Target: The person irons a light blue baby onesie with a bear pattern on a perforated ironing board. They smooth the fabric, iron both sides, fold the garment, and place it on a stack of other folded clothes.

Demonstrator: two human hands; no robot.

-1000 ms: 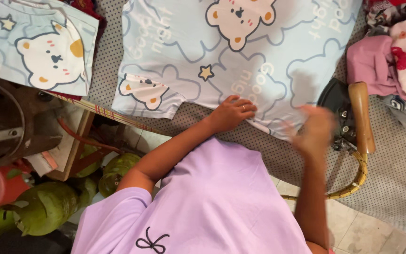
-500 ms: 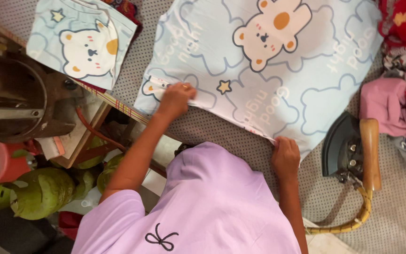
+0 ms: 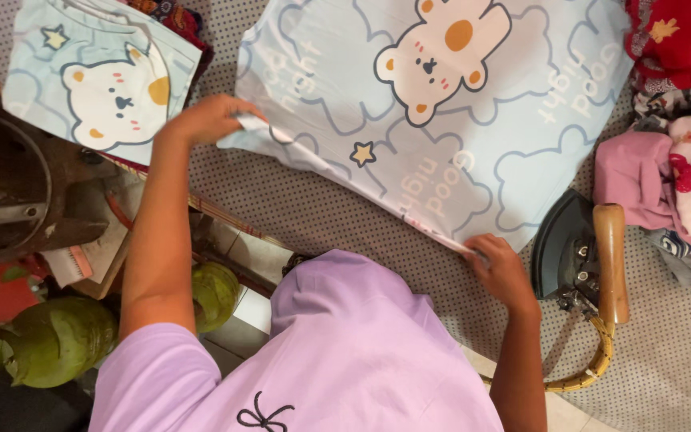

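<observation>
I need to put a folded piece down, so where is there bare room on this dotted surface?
Bare dotted surface lies between the left hand and right hand, below the bear-print cloth. Another patch sits right of the iron. The clothes pile crowds the upper right.

My left hand (image 3: pixel 205 120) pinching the pale blue bear-print cloth (image 3: pixel 441 120) at one corner, my right hand (image 3: pixel 499 268) pinching another, iron (image 3: pixel 581 256) just beside it on the table (image 3: pixel 313 200)

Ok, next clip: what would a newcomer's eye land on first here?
The pale blue bear-print cloth spread across the dotted board, with the left hand gripping its left corner and the right hand pinching its near edge. Just right of that hand sits a black iron with a wooden handle. A folded matching cloth lies at top left.
</observation>
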